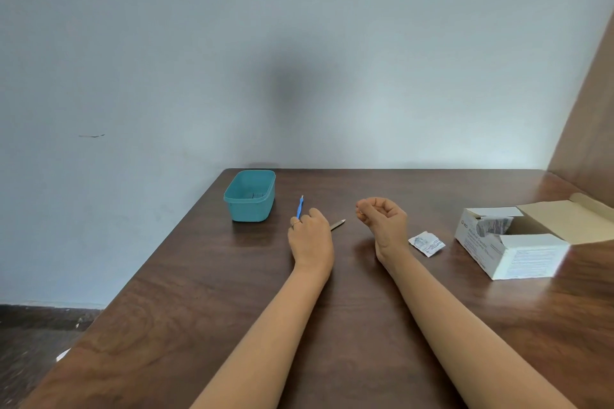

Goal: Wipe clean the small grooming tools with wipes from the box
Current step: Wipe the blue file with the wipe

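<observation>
Left grip pinches blue tool right of tub; grey tool just beside that grip. Right grip curled, contents unclear.

Plain room: painted wall, wooden table.

Bare table mid-front; teal tub at far left, open wipe box at right, torn sachet just left of box.
</observation>
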